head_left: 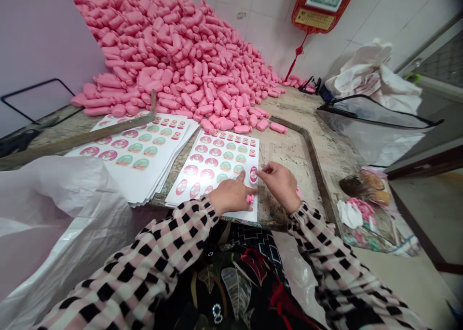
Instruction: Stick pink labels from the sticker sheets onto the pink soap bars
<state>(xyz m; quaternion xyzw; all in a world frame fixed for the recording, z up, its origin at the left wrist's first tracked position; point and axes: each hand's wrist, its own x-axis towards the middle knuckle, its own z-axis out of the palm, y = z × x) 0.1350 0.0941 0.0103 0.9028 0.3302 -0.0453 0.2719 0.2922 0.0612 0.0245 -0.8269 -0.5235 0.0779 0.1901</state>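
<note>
A white sheet of stickers (241, 216) lies in front of me, printed with rows of pink and green ovals. My left hand (231, 195) rests on its lower right part, index finger stretched forward on the paper. A small pink bottle-shaped piece (250, 199) pokes out from its curled fingers, mostly hidden. At the sheet's right edge, the thumb and index finger of my right hand (280, 183) pinch the edge of an oval pink sticker (253, 174). Whether that sticker is lifted off the sheet, I cannot tell. A bit of pink (298, 192) shows beside the right hand.
A large heap of pink bottle-shaped pieces (173, 55) covers the back of the table. More sticker sheets (144, 187) are stacked at left, under a wooden strip (119, 127). Another strip (316, 171) runs along the right. Plastic bags (376, 127) stand at far right.
</note>
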